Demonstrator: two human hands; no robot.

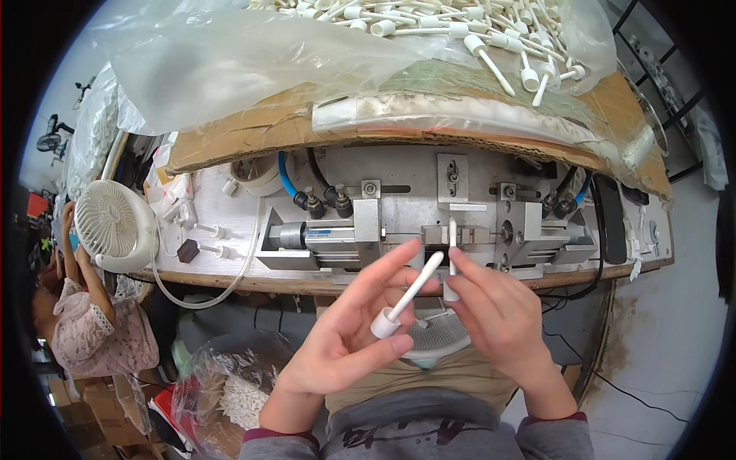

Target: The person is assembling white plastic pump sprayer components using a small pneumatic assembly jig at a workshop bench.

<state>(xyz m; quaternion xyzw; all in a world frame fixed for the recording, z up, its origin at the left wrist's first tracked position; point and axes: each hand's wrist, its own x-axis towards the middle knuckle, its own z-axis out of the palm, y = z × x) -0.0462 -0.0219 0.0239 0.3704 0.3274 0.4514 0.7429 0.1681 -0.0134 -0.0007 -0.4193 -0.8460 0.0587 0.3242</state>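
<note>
In my left hand point(331, 346) lies a white cap with a long blunt applicator stick point(415, 290). Its cap rests between the thumb and the curled fingers, and the stick points up and to the right. My right hand point(497, 316) pinches a second white capped applicator point(452, 231) upright, its stick reaching in front of the middle of a metal bench fixture point(368, 224). The fixture has a pneumatic cylinder point(310, 234) on the left and a matching metal block point(527, 230) on the right. My right fingers partly cover the second applicator's cap.
A large heap of white capped applicators point(468, 31) lies on plastic sheeting over a cardboard sheet point(230, 138) above the fixture. A white fan point(115, 222), loose applicators point(211, 230) and a hose stand left. A dark phone point(610, 222) lies right. Another person point(100, 322) sits far left.
</note>
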